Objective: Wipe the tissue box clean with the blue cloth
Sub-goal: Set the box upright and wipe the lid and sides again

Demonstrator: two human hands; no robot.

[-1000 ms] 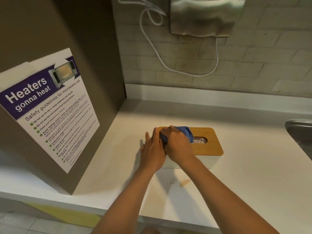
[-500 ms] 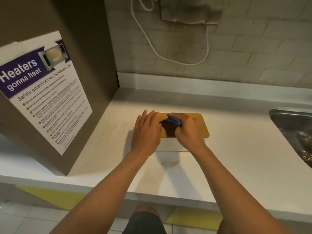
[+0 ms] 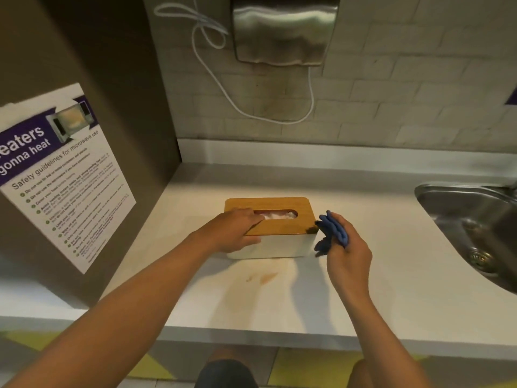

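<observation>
A pale brick wall with a brushed-steel wall dispenser point(image 3: 284, 29) and a looping white cable point(image 3: 223, 88) backs a cream worktop point(image 3: 363, 289), with a stainless-steel sink point(image 3: 470, 219) at its right end and a purple-and-white microwave safety poster point(image 3: 61, 175) on the brown panel to the left. Near the middle of the worktop stands the white rectangular tissue box with a bamboo lid point(image 3: 279, 246), its oval slot showing tissue.

The left hand point(image 3: 237, 233) rests on the box's left end, fingers lying over the lid toward the slot and thumb down the near wall, steadying it. The right hand point(image 3: 345, 247) is just beside the box's right end, fingers curled round the bunched blue cloth point(image 3: 333, 232), which hangs close to the lid's near right corner; whether it touches the box I cannot tell. The 2 hands are apart, 1 at each end.

The step in hand looks like wiping the right end wall. To do it well, keep the left hand bearing down so the light box does not slide, spread the cloth flatter for fuller contact, and stroke from the lid's edge downward, keeping clear of the tissue slot. A brownish smear point(image 3: 265, 277) marks the worktop just in front of the box, so the cloth is best kept off it.
</observation>
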